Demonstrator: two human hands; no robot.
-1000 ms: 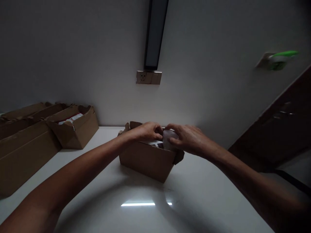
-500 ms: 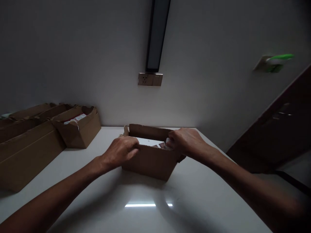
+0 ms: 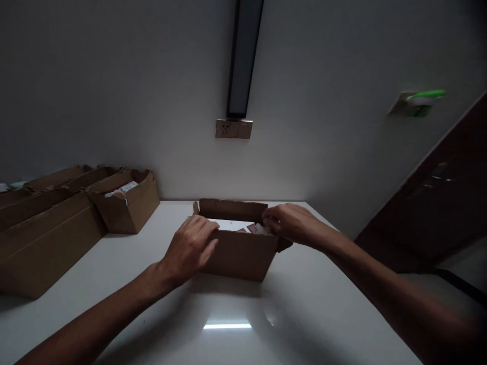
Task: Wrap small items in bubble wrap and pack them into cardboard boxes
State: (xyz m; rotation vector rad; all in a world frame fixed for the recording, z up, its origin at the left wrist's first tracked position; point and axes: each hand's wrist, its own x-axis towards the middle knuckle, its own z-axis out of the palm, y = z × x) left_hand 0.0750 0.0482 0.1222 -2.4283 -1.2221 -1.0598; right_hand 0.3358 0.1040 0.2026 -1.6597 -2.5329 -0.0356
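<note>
1. Cardboard box (image 3: 238, 255), open-topped, on the white surface (image 3: 312, 304). Clock read from it, 12 toward the wall (image 3: 152, 111).
2. Left hand (image 3: 189, 247) at 9: fingers lie over the near rim, thumb spread lower along the outside. Pressure of that grip: cannot tell.
3. Right hand (image 3: 288, 222) at 2: narrow, curled grip at the box's end, beside a pale, clear-looking item (image 3: 262, 229). Whether it holds anything: cannot tell, fingertips hidden.
4. Handling, my judgement: left should steady the rim without bowing it; right should work fingertips-down, clear of the loose flap (image 3: 284, 245) at 3, pressing contents gently.
5. Box contents: flat white item (image 3: 231, 224) toward the left, reddish-brown patterned piece (image 3: 251, 228) at its right, then the pale item.
6. At 10, well apart: small carton (image 3: 143, 207), red-and-white item (image 3: 127, 187) inside. At 9: larger box (image 3: 53, 248), interior dark, contents unreadable.
</note>
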